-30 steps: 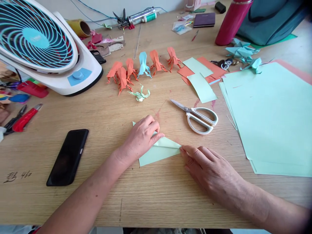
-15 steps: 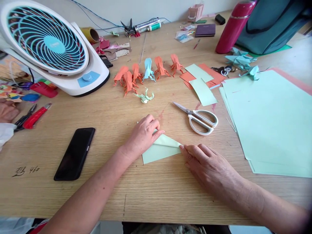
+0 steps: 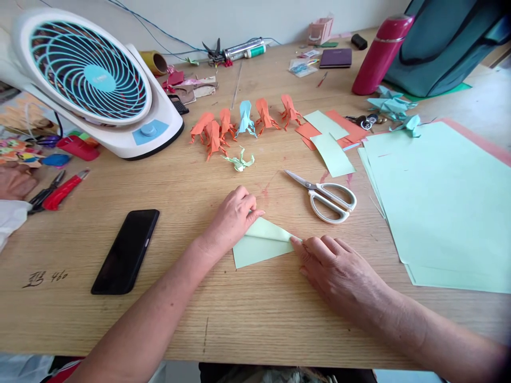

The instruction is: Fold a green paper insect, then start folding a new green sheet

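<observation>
A sheet of pale green paper (image 3: 257,252) lies on the table in front of me, with its far edge folded over into a narrow flap. My left hand (image 3: 235,215) grips the upper left of the fold, its fingers curled and covering that corner. At the pointed right end, my right hand (image 3: 327,266) presses the flap with thumb and fingertips. White-handled scissors (image 3: 329,199) rest just beyond my right hand, blades partly apart. Past my left hand sits a small green folded paper figure (image 3: 240,160). Several orange paper figures (image 3: 213,135) and a blue one (image 3: 245,118) stand behind it.
Large green sheets (image 3: 443,207) are stacked at the right, near smaller cut pieces (image 3: 333,154). A black phone (image 3: 125,251) lies at the left, below a fan (image 3: 151,130). A red-handled tool (image 3: 64,191) lies near another person's hand (image 3: 16,181). A pink bottle (image 3: 381,56) stands behind.
My right thumb and fingertips have shifted slightly left along the fold, baring more of the paper's tip. My left hand keeps its hold. The whole view has shifted a little.
</observation>
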Motion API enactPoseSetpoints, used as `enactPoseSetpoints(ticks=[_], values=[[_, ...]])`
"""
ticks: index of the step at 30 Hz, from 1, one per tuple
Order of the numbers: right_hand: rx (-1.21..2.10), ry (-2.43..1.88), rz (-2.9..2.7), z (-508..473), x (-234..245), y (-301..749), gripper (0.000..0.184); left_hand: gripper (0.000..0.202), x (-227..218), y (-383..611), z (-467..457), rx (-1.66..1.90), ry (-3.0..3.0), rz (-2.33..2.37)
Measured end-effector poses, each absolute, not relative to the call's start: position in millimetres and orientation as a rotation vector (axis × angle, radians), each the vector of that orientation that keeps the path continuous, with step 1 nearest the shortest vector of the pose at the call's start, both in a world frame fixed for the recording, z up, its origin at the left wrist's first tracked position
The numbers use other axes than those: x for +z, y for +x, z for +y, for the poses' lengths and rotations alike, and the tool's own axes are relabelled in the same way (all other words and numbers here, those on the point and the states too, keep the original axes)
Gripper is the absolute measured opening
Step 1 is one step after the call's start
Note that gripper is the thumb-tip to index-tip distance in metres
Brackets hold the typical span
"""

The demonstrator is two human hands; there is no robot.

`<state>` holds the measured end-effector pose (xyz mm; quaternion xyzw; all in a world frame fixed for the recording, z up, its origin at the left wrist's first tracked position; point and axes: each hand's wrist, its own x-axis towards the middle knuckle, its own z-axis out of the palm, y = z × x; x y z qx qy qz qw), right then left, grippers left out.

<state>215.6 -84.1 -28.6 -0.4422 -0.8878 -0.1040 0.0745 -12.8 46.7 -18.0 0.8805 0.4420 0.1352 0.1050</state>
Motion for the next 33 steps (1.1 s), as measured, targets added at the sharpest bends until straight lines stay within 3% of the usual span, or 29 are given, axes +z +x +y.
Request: enactPoseSetpoints(ticks=[12,20,26,33], values=[[-0.305,-1.379,-2.639,-83,-25,209,0.042,0.018,-17,-23,50,0.501,2.502,1.157],[-0.255,-1.376,-2.629,-84,-27,210,0.041,0.030,-2,-26,42,0.246,2.583,1.245],[-0.014,-1.362,-2.559,-86,-24,215,0.036,0.035,12,-24,28,0.088,2.484,1.297],[0.060,-1.371,-2.489,-87,-26,218,0.036,0.031,21,-21,16,-0.015,2.457,1.238]])
